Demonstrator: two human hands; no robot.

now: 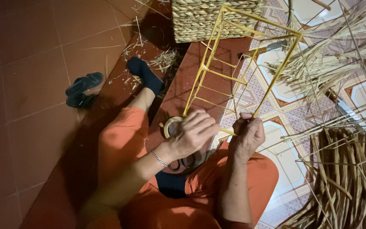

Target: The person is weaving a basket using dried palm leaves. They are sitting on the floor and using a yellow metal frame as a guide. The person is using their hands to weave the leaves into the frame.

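Yellow wire frame held at its near edge by right hand; left hand touching.

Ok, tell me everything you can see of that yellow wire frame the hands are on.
The yellow wire frame is a box-shaped skeleton of thin rods, metal by the look, with ladder-like cross rungs on one side. It is bare and stands tilted on the floor, its far end against a woven basket. The right hand grips its near bottom rod; the left hand, blurred, is at the near corner beside a tape roll.
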